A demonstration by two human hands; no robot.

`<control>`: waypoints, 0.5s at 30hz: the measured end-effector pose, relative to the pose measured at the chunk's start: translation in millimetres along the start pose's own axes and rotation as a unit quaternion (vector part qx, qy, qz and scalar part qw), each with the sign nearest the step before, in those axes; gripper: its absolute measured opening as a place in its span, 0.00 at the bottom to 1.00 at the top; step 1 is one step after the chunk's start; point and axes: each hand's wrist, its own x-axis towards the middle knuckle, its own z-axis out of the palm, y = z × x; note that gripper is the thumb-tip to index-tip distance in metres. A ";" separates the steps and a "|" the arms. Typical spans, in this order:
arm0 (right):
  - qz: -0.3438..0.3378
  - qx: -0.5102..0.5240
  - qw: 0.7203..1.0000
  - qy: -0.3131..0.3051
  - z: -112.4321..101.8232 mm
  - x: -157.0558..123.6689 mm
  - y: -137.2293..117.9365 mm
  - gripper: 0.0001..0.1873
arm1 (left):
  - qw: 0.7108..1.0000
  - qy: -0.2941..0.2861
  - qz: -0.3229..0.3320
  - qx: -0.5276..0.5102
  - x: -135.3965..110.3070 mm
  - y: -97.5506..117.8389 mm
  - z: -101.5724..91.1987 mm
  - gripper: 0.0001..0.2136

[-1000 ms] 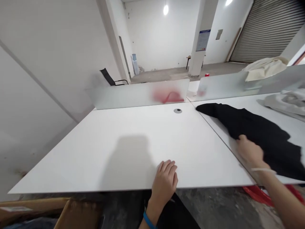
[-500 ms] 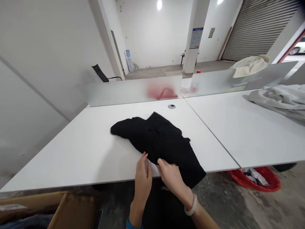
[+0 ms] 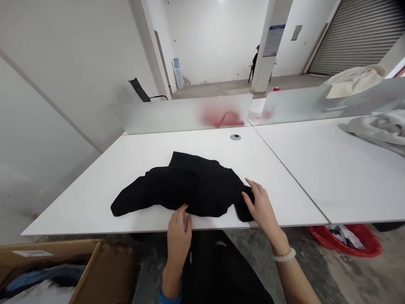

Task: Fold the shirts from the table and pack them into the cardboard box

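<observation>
A crumpled black garment (image 3: pixel 190 190) lies on the white table (image 3: pixel 95 185) near its front edge. My left hand (image 3: pixel 179 228) rests at the garment's near hem, fingers together and bent over the cloth edge. My right hand (image 3: pixel 261 202) touches the garment's right end, thumb and fingers closed on a fold of the black cloth. A blue band shows on my left wrist and a white bead bracelet on my right wrist.
A grey garment (image 3: pixel 376 128) lies on the adjoining table at the right, with a cream cloth (image 3: pixel 354 82) over the frosted divider (image 3: pixel 183 118). A cardboard box (image 3: pixel 63 270) sits on the floor at the left, a red basket (image 3: pixel 348 238) at the right. A person stands far back by a pillar.
My right hand dragged the black garment from the right table onto the left one. It now lies spread wider, and my hands have moved apart along its near edge.
</observation>
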 end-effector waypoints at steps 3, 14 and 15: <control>-0.003 -0.081 0.996 -0.046 10.2 -2.4 13.7 0.19 | 0.998 0.026 0.036 0.033 -5.3 -5.5 11.2 0.16; 0.214 0.380 0.893 -0.115 -41.5 -10.9 -13.9 0.15 | 0.992 0.110 0.052 0.033 9.9 14.8 -19.5 0.14; 0.229 0.408 0.877 -0.108 -49.4 -10.5 -14.9 0.15 | 0.987 0.144 0.071 0.033 15.3 26.6 -29.6 0.13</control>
